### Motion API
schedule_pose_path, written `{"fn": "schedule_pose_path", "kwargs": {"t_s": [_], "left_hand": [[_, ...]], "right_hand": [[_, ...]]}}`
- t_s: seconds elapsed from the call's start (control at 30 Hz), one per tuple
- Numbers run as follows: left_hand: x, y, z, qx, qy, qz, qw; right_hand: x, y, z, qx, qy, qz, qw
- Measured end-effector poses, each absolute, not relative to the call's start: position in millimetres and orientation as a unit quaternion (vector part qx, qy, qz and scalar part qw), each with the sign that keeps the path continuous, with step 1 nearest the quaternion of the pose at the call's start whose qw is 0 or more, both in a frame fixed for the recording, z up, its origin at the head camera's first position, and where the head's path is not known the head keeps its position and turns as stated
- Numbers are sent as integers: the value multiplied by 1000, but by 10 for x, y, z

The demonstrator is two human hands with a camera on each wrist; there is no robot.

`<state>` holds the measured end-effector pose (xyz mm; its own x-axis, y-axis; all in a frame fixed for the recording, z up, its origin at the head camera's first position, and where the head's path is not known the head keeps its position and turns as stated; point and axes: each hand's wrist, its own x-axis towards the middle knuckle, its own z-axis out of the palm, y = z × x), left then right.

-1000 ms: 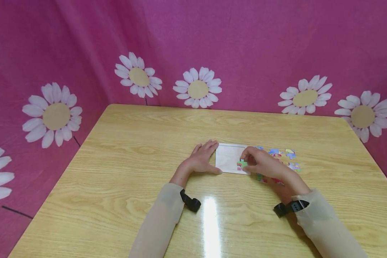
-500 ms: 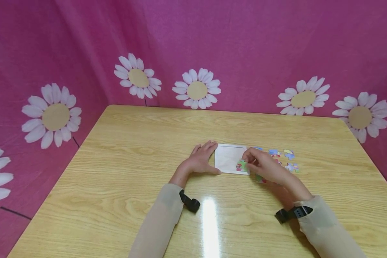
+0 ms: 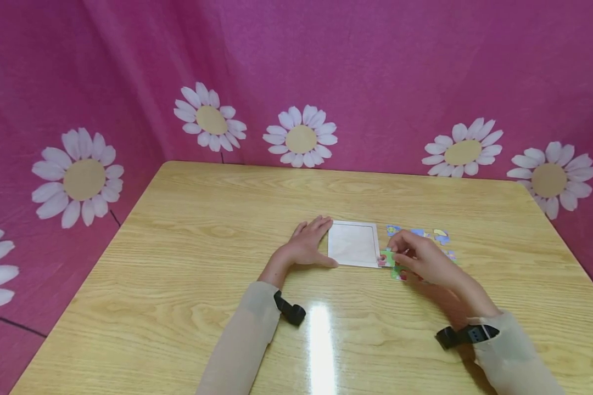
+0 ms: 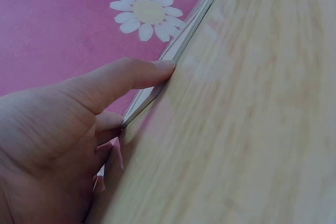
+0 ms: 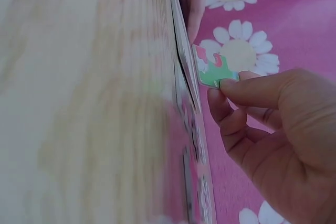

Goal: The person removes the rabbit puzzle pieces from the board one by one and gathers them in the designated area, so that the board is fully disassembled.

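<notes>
A white puzzle tray [image 3: 353,244] with a thin line along its border lies flat on the wooden table. My left hand [image 3: 306,246] rests against its left edge, thumb at the near corner and fingers spread toward the far one. In the left wrist view the thumb [image 4: 142,73] lies along the tray's rim. Just past the tray's right edge, my right hand [image 3: 427,260] pinches a green jigsaw puzzle piece [image 3: 387,258] with red and white patches. The right wrist view shows that piece [image 5: 212,69] held by one side between thumb and fingertips, raised over the table surface.
Several loose puzzle pieces [image 3: 441,237] lie right of the tray, partly hidden under my right hand. Among them are a blue piece with a yellow shape [image 3: 393,230] and a green one [image 3: 398,272]. A pink flowered cloth [image 3: 375,82] stands behind the table [image 3: 217,208].
My right hand has moved to the right with the green puzzle piece, from over the tray to just past its right edge. My left hand stays at the tray's left side.
</notes>
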<state>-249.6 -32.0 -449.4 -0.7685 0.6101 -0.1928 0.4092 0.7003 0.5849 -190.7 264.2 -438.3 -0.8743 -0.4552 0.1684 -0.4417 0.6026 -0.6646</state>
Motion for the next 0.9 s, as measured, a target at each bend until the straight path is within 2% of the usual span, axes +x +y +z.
{"fn": "schedule_pose_path", "kwargs": {"t_s": [0.9], "left_hand": [[-2478, -326, -4478, 287, 900, 267, 191]], "right_hand": [[-1557, 3419, -4404, -222, 915, -334, -49]]}}
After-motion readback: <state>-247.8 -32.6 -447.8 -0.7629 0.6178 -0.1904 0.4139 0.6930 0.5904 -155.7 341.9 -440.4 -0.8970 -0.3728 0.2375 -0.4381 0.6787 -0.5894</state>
